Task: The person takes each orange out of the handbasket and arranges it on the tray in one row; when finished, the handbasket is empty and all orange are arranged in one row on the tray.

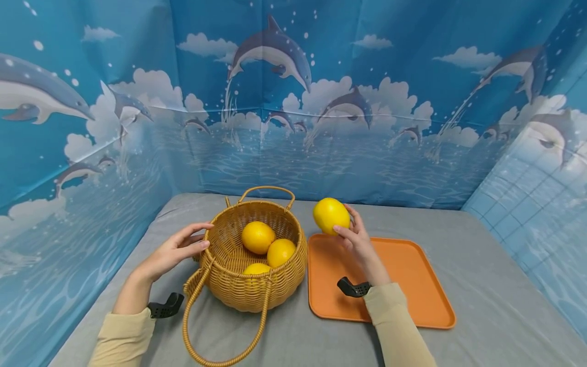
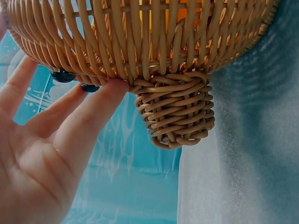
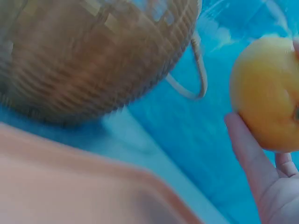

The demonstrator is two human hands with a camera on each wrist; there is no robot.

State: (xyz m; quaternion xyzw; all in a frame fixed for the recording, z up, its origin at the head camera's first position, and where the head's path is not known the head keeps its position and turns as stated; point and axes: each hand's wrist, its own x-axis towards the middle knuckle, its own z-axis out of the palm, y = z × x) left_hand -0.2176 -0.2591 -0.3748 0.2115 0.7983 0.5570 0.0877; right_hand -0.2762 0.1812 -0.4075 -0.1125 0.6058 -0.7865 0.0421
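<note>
**In beige sleeves (image 1: 400, 326), gripping one yellow fruit (image 1: 330, 216) and touching a wicker basket (image 1: 234, 294)**

Reaching in from the bottom edge with both forearms, with a black mount (image 1: 166, 306) at each wrist. Between the forearms, with the near handle (image 1: 185, 316) of the basket folded down in a loop toward the viewer.

With the right hand (image 1: 359, 247), clamped on the yellow fruit, with the thumb on its near side and the fingers curled around the right and back. Held up in the air, to the right of the basket and near the far left corner of an orange tray (image 1: 415, 275); hard to tell whether directly over the tray or just beyond its far edge.

With the left hand (image 1: 167, 257), touching the left rim of the basket, with fingers apart and fairly straight. In the left wrist view, seen close up against the woven slats, with yellow and orange showing through the gaps.

Inside the basket, with three more yellow fruits (image 1: 258, 237) lying toward the right and near side, partly hidden by the near rim in one case. On the far side, with a second handle (image 1: 268, 187) standing up.

Underneath, spread with grey cloth over the surface (image 1: 495, 295). Behind, hung with a blue dolphin-print curtain (image 1: 403, 163).
</note>
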